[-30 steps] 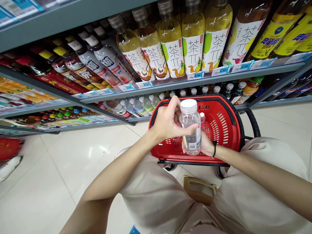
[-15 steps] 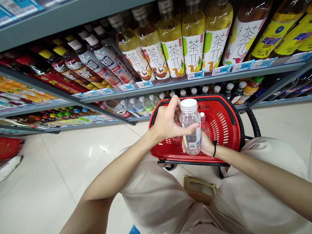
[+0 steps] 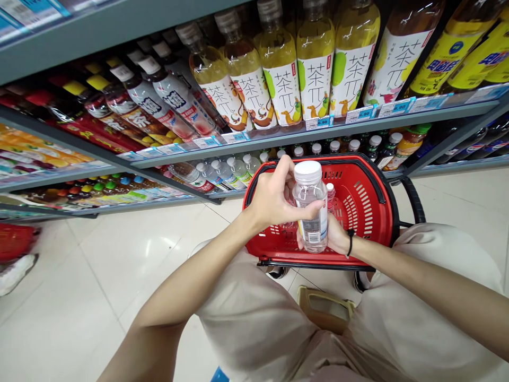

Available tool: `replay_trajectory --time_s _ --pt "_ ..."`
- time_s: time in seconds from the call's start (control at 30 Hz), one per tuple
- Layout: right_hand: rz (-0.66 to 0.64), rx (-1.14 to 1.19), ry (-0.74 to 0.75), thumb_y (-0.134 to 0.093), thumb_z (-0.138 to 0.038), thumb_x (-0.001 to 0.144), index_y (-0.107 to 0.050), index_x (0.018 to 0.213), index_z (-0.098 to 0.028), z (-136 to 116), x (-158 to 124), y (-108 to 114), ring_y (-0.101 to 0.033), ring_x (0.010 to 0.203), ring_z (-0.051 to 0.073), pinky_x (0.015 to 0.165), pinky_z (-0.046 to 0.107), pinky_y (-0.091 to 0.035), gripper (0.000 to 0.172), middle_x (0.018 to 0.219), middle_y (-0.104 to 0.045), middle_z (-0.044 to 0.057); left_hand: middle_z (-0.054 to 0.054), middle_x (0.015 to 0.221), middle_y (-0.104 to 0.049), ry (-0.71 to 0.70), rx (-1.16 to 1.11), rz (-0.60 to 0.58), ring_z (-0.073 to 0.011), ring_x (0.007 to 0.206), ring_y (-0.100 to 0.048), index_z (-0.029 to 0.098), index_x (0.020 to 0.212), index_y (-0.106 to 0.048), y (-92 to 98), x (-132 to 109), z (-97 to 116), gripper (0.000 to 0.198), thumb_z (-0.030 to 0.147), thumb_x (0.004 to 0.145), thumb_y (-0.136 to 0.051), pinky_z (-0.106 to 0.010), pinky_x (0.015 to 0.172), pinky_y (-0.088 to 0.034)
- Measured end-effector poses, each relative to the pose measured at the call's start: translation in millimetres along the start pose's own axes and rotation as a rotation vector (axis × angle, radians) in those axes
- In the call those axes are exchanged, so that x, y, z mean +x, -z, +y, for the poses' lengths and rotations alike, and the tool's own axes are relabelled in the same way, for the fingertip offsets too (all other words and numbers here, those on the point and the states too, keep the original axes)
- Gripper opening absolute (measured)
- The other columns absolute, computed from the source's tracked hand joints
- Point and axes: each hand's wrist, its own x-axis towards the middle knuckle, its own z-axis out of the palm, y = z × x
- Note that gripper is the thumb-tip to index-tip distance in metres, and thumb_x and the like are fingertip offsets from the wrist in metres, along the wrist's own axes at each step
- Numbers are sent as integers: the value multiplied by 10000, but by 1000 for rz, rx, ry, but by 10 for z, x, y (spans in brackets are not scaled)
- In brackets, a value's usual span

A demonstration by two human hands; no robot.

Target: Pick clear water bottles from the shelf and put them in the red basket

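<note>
A clear plastic bottle with a white cap stands upright between both my hands, over a red shopping basket. My left hand pinches the bottle's upper part, thumb across its front and fingers curled behind the neck. My right hand wraps the lower part from behind, mostly hidden by the bottle; a black band sits on that wrist. Another small bottle with a red and white cap stands inside the basket.
Grey shelves full of drink bottles run across the top, tea bottles above and white-capped bottles below. The basket's black handle sticks out right. A tan object lies on the tiled floor between my knees. A red basket is at far left.
The bottle has turned slightly in my hands, showing a barcode on its label. Otherwise nothing has moved.
</note>
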Motion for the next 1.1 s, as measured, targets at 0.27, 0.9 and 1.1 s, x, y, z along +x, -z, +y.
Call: replay_trajectory --time_s 0.27,0.9,1.1 --pt "9 22 1 -569 -805 756 -707 826 -190 9 7 -4 -725 737 312 671 400 -619 635 657 -675 124 101 635 -349 8 -25 -10 -75 494 -316 252 890 -351 4 -3 0 694 729 671 -806 -249 456 -233" --pt "27 33 1 -595 -801 765 -722 838 -175 70 34 57 -731 693 297 579 359 -596 643 653 -694 116 103 649 -383 42 -11 -38 -71 505 -343 246 902 -348 21 -3 31 628 701 732 -748 -243 486 -258" --pt "21 29 0 -597 -803 764 -699 820 -177 53 24 50 -724 670 289 553 347 -579 637 639 -690 112 104 634 -398 46 -28 -39 -69 498 -353 245 894 -353 28 1 44 628 704 732 -751 -249 474 -247"
